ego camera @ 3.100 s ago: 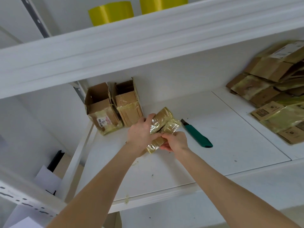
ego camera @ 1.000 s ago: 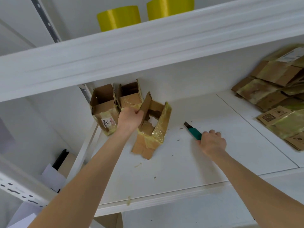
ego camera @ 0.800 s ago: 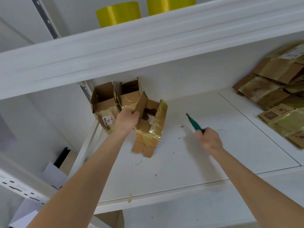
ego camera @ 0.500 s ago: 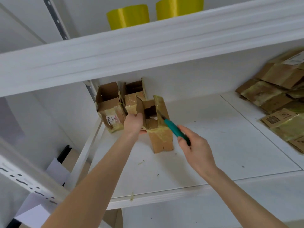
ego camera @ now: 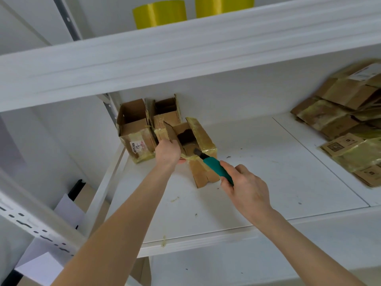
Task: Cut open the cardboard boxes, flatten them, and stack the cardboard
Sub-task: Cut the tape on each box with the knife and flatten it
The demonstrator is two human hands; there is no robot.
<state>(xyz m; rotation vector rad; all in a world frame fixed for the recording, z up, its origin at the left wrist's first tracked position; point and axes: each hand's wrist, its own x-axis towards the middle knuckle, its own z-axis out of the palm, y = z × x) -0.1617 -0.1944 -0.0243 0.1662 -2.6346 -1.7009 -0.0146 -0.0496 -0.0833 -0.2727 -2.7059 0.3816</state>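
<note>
A small taped cardboard box (ego camera: 203, 139) stands open-topped on the white shelf (ego camera: 257, 182). My left hand (ego camera: 168, 152) grips its near left wall. My right hand (ego camera: 243, 186) holds a green-handled utility knife (ego camera: 216, 167), whose blade tip touches the box's taped near edge. Two more open boxes stand behind at the back left: one with a white label (ego camera: 135, 131) and one beside it (ego camera: 166, 113). A pile of flattened cardboard (ego camera: 348, 120) lies on the right of the shelf.
An upper shelf (ego camera: 185, 52) overhangs the work area and carries two yellow tape rolls (ego camera: 159, 13). A perforated shelf upright (ego camera: 31, 223) crosses the lower left. Small cardboard scraps dot the shelf surface.
My right hand picked up the knife from the shelf and brought it left to the box. My left hand stood the box upright and keeps holding it.
</note>
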